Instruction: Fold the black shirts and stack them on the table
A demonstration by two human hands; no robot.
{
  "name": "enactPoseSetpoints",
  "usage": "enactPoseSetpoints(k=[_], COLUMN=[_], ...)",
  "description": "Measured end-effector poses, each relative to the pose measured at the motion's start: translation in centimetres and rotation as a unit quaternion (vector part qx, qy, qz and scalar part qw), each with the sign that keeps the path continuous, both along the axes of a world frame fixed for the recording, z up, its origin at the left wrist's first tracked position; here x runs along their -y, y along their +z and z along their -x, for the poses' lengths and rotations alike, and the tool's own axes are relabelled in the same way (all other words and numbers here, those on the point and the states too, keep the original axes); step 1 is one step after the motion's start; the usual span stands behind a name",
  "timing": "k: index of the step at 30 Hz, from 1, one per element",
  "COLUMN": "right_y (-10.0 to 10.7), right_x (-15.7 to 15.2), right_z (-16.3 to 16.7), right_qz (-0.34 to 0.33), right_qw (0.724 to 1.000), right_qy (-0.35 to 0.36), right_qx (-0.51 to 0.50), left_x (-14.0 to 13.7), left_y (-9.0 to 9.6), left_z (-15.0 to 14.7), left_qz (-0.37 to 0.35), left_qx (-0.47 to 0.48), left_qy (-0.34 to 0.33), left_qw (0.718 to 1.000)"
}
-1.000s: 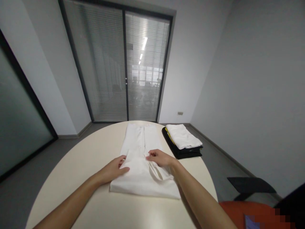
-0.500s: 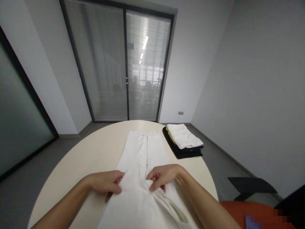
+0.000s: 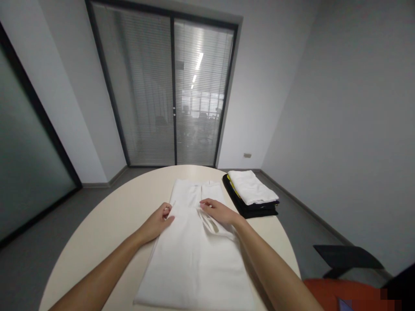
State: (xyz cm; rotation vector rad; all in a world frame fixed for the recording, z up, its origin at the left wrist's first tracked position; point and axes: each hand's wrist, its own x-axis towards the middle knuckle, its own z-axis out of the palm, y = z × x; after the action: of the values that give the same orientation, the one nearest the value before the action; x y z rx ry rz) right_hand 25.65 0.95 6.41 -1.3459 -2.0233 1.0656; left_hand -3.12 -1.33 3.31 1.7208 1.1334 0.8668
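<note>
At a round pale table (image 3: 113,224), we are resting both bare hands at a white garment (image 3: 184,259), which is lying between our fingers and reaching both ahead of and nearer than them. Our left hand (image 3: 158,222) is touching its left edge, fingers bent; whether they are gripping cloth, we cannot tell. Our right hand (image 3: 218,212) is lying over a gaping fold (image 3: 210,224), fingertips near the garment's middle, their hold also unclear to us. Just beyond the right fingers, a folded clothing stack (image 3: 253,188) is sitting.
</note>
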Motion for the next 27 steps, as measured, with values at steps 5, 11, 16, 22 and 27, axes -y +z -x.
enactPoseSetpoints(k=[5,11,16,22,27], right_y=[2.5,3.2,2.3,1.2,1.2], right_x=[2.5,5.1,5.3,3.6,3.1], right_z=[-2.8,-4.5,-4.6,-5.2,-5.9], right_qz=[0.097,0.136,0.096,0.014,0.090], right_qw=[0.991,0.974,0.978,0.996,0.995], right_qy=[0.029,0.094,0.064,0.048,0.012], right_qx=[0.082,0.155,0.176,0.078,0.045], left_x=[0.3,0.3,0.1,-0.2,0.7], left_y=[-0.7,-0.7,-1.4,-1.5,-0.1], left_z=[-0.1,-0.3,-0.2,0.0,0.7], left_qz=[-0.009,-0.020,-0.007,-0.008,0.074], left_qx=[0.010,0.023,0.036,0.026,0.042], left_qy=[0.034,0.048,0.043,0.038,-0.018], left_qw=[0.999,0.998,0.998,0.999,0.996])
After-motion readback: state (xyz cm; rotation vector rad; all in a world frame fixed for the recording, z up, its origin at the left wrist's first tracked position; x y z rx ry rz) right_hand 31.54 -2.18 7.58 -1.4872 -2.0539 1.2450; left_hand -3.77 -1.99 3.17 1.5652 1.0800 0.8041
